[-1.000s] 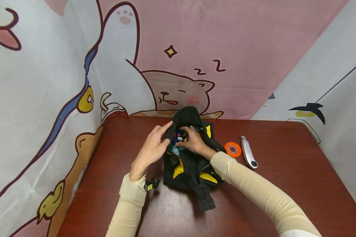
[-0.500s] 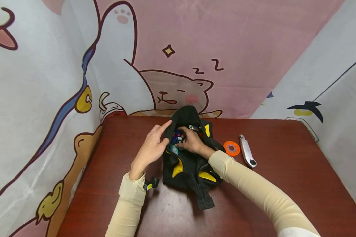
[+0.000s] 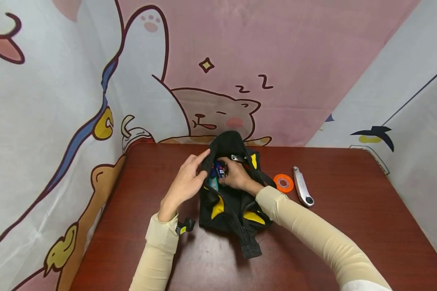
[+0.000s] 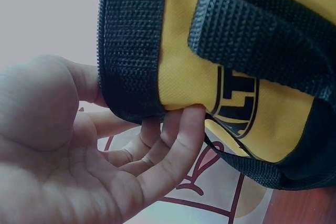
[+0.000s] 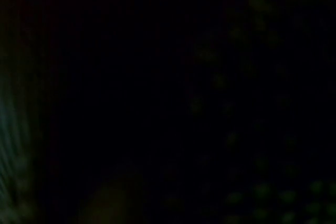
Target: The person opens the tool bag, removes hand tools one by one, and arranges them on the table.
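A black and yellow tool bag (image 3: pixel 227 214) lies unzipped on the table. My left hand (image 3: pixel 185 180) grips the left rim of its mouth; in the left wrist view the thumb passes behind the black webbing edge and the fingertips (image 4: pixel 191 119) bear on the yellow side. Inside the mouth, my right hand (image 3: pixel 236 174) holds a small dark blue object with a printed label (image 3: pixel 220 171) between thumb and fingers; its kind is unclear. Against the left inner wall sits a teal item (image 3: pixel 213 184). The right wrist view is almost black.
Right of the bag lie an orange disc-shaped roll (image 3: pixel 283 183) and a folding saw (image 3: pixel 303 186) with a silver handle. A silver metal piece (image 3: pixel 236 158) shows deeper in the bag. A black strap end (image 3: pixel 185 226) lies by the left wrist. Printed cloth hangs behind the table (image 3: pixel 349 226).
My right fingers have drawn in around the dark blue object, which has tilted slightly. More of the teal item shows. The left hand stays on the rim.
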A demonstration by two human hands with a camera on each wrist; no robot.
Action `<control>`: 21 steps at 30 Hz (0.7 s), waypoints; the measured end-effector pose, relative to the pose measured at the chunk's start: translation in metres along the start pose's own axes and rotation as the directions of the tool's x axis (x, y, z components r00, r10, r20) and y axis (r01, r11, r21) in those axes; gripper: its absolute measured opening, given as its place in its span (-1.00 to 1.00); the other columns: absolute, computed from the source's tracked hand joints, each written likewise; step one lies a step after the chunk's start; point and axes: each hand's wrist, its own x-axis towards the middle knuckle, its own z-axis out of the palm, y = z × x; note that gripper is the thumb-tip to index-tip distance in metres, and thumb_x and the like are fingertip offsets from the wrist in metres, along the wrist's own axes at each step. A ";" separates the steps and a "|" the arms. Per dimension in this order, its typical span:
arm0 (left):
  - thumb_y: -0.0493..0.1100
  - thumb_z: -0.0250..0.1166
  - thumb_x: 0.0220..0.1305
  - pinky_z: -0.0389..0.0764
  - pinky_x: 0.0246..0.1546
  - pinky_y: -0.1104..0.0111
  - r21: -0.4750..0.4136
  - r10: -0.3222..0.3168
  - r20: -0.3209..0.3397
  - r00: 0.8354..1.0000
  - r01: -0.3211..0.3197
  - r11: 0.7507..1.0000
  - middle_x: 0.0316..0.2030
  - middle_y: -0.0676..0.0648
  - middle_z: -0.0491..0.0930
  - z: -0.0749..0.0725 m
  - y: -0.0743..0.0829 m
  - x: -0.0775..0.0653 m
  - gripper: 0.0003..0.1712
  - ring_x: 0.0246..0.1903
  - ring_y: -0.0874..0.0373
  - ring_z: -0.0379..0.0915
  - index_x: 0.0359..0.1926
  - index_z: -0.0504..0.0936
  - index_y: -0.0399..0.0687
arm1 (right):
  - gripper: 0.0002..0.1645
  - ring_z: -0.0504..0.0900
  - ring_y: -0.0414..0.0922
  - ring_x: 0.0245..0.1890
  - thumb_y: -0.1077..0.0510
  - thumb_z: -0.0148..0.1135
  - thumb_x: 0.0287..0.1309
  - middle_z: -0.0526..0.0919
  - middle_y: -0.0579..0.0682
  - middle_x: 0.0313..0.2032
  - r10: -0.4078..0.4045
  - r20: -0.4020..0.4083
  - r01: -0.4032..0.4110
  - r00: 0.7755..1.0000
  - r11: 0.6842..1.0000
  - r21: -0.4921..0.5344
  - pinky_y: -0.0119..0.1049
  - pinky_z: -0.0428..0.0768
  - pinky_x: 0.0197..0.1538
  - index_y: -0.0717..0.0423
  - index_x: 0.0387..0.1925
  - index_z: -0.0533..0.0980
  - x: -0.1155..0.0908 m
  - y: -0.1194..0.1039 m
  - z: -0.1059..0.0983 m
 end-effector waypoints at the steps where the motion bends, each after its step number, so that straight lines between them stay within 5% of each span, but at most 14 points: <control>1: -0.35 0.16 0.50 0.43 -0.20 0.17 -0.001 -0.001 0.000 1.000 0.001 1.000 0.08 -0.22 0.50 0.000 0.000 0.000 -0.19 -0.30 0.02 0.37 0.73 0.32 -0.04 | -0.02 0.70 0.03 -0.10 0.28 0.67 0.12 0.73 0.21 0.02 0.000 0.002 0.000 1.000 1.000 0.005 -0.09 0.69 -0.04 0.15 0.55 0.45 0.000 0.000 0.000; 10: -0.34 0.16 0.51 0.44 -0.19 0.17 -0.003 0.000 0.004 1.000 0.000 1.000 0.08 -0.23 0.50 -0.001 0.001 -0.001 -0.19 -0.27 0.01 0.38 0.73 0.31 -0.04 | -0.04 0.67 -0.02 -0.20 0.28 0.65 0.07 0.72 0.19 -0.04 -0.025 -0.009 0.025 1.000 1.000 0.012 -0.18 0.66 -0.17 0.10 0.52 0.49 0.001 0.010 0.000; 21: -0.33 0.17 0.53 0.43 -0.20 0.17 -0.006 0.003 0.014 1.000 -0.003 1.000 0.08 -0.22 0.49 0.001 -0.001 0.000 -0.19 -0.30 0.03 0.36 0.74 0.29 -0.04 | -0.06 0.63 -0.05 -0.29 0.32 0.57 0.19 0.66 0.23 0.10 0.001 -0.035 0.002 0.999 0.996 0.085 -0.20 0.62 -0.23 0.10 0.59 0.44 -0.017 -0.009 -0.016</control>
